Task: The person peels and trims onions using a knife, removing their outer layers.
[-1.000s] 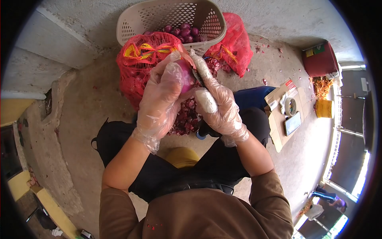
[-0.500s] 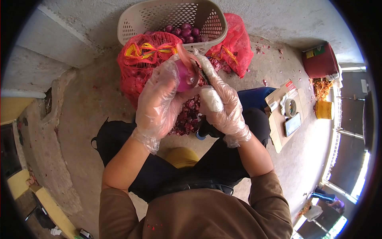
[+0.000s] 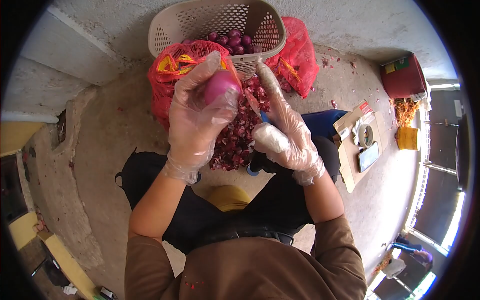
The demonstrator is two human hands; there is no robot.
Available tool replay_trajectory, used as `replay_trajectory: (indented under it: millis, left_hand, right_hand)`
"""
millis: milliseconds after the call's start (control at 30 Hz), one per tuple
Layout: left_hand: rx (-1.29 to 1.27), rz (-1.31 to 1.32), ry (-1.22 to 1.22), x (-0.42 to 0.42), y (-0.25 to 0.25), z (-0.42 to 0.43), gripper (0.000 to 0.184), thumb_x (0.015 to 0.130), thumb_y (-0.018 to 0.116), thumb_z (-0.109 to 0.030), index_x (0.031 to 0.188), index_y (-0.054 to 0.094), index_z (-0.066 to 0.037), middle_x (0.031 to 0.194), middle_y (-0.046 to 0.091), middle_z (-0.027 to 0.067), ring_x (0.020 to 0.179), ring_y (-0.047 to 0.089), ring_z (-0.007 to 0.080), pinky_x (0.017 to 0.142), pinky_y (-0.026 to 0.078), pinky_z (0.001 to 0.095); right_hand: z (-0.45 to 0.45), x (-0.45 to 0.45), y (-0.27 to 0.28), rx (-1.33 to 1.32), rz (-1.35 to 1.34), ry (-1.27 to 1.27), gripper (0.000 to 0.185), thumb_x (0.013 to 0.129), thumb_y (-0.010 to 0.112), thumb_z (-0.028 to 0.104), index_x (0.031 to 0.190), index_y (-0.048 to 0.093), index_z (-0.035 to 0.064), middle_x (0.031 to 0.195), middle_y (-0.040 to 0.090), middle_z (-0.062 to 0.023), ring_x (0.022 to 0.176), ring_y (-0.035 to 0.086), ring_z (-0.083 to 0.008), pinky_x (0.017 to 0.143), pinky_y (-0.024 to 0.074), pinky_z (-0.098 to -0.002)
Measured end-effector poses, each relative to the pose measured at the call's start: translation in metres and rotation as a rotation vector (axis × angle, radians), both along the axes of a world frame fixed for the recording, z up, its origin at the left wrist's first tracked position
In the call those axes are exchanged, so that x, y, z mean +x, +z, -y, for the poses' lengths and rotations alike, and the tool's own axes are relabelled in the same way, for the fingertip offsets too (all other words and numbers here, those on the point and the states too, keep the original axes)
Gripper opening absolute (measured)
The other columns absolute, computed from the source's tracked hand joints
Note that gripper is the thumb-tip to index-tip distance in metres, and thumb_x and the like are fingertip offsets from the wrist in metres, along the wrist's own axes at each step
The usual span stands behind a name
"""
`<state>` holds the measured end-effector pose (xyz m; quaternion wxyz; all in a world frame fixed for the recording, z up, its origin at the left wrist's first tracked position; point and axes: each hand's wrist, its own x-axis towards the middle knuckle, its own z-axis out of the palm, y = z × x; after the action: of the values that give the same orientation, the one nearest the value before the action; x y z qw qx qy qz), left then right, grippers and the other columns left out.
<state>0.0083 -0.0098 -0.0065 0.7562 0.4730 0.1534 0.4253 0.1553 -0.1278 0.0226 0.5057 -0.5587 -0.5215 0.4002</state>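
A smooth purple onion [image 3: 220,88] is in my left hand [image 3: 194,117], gripped between the gloved fingers and thumb. To its right my right hand [image 3: 287,132], also in a clear plastic glove, is closed round a small knife [image 3: 264,116] with a bit of blue showing; most of the knife is hidden by the fingers. Its index finger points up, and the two hands are apart. Below and between them lies a heap of dark red onion skins [image 3: 232,145] on the floor.
Behind the hands stands a beige basket [image 3: 245,67] with purple onions, between red net bags [image 3: 161,95]. Cardboard [image 3: 345,167] at the right bears a tape roll [image 3: 365,134] and a phone [image 3: 368,157]. Farther right are a red bucket [image 3: 401,77], a yellow container [image 3: 408,138] and a distant person [image 3: 423,257].
My hands have moved apart, the right one rightward and down, and the knife has come away from the onion. The strip of skin that hung from the onion's top has come off.
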Motion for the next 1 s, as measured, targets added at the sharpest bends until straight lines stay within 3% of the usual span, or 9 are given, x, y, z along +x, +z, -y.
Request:
replay_trajectory:
  millis: [67,200,333,433,500,600,800,967,1000]
  left_hand:
    - [0.094,0.056,-0.023,0.002,-0.004,0.003,0.064,0.082,0.072,0.006,0.138,0.042,-0.002,0.143,0.048,0.0117,0.129,0.050,0.0212,0.109,0.043,0.0393]
    - [0.173,0.028,-0.069,-0.002,-0.002,0.009,0.064,0.080,0.071,0.010,0.136,0.043,-0.002,0.142,0.048,0.0116,0.128,0.051,0.0223,0.108,0.045,0.0382]
    - [0.103,0.071,-0.072,0.000,-0.004,0.010,0.059,0.083,0.071,0.006,0.135,0.045,-0.003,0.138,0.051,0.0117,0.122,0.054,0.0203,0.104,0.048,0.0358]
    - [-0.018,0.089,-0.111,-0.001,-0.004,0.009,0.054,0.086,0.069,0.002,0.135,0.046,-0.003,0.136,0.052,0.0110,0.119,0.055,0.0187,0.101,0.051,0.0351]
    - [-0.140,0.080,-0.133,-0.001,0.001,0.009,0.052,0.088,0.068,0.000,0.135,0.046,-0.004,0.134,0.053,0.0106,0.116,0.056,0.0182,0.100,0.052,0.0368]
    - [-0.350,0.118,-0.209,-0.003,0.014,0.010,0.061,0.090,0.067,-0.015,0.145,0.042,-0.007,0.136,0.053,0.0117,0.126,0.053,0.0240,0.106,0.047,0.0498]
    - [-0.167,0.113,-0.056,-0.001,0.011,0.010,0.061,0.086,0.071,-0.013,0.142,0.046,-0.013,0.128,0.056,0.0109,0.118,0.058,0.0249,0.104,0.048,0.0555]
    - [0.068,0.090,-0.091,-0.005,-0.011,0.000,0.063,0.084,0.075,-0.011,0.140,0.047,-0.013,0.129,0.056,0.0120,0.118,0.058,0.0261,0.103,0.049,0.0555]
    - [0.080,0.105,-0.102,-0.005,-0.010,0.000,0.063,0.084,0.075,-0.011,0.140,0.047,-0.012,0.129,0.056,0.0122,0.117,0.059,0.0261,0.103,0.049,0.0547]
  right_hand:
    - [0.003,-0.002,0.004,-0.072,-0.027,0.023,0.079,0.096,0.057,0.026,0.157,0.012,0.0007,0.156,0.034,-0.0213,0.140,0.041,-0.0285,0.111,0.0332,-0.0353]
    - [0.004,-0.007,0.004,-0.114,-0.079,-0.031,0.069,0.099,0.053,0.022,0.157,0.020,0.0044,0.126,0.048,-0.0154,0.109,0.050,-0.0226,0.097,0.0409,-0.0319]
    - [0.001,-0.011,0.001,-0.082,-0.069,-0.106,0.060,0.100,0.051,0.019,0.156,0.030,0.0088,0.095,0.062,-0.0088,0.078,0.056,-0.0160,0.082,0.0483,-0.0292]
    - [0.001,-0.011,-0.003,-0.054,-0.032,-0.148,0.058,0.101,0.051,0.020,0.155,0.032,0.0101,0.088,0.063,-0.0056,0.072,0.054,-0.0121,0.077,0.0494,-0.0287]
    - [0.001,-0.013,-0.008,-0.058,-0.091,-0.165,0.058,0.101,0.051,0.020,0.155,0.032,0.0100,0.088,0.062,-0.0030,0.071,0.052,-0.0094,0.074,0.0485,-0.0272]
    - [0.000,-0.013,-0.006,-0.068,-0.194,-0.218,0.058,0.101,0.050,0.021,0.155,0.032,0.0102,0.088,0.060,0.0012,0.068,0.048,-0.0061,0.070,0.0460,-0.0238]
    - [0.003,-0.003,-0.006,-0.101,-0.273,-0.186,0.062,0.099,0.051,0.021,0.156,0.029,0.0094,0.108,0.059,0.0008,0.066,0.040,-0.0030,0.063,0.0404,-0.0190]
    - [0.003,-0.010,0.004,-0.080,-0.218,-0.048,0.075,0.097,0.055,0.028,0.159,0.018,0.0087,0.119,0.055,-0.0075,0.077,0.050,-0.0100,0.075,0.0467,-0.0273]
    - [0.004,-0.008,0.004,-0.085,-0.158,-0.013,0.078,0.096,0.056,0.030,0.159,0.016,0.0070,0.124,0.055,-0.0118,0.085,0.054,-0.0125,0.083,0.0470,-0.0291]
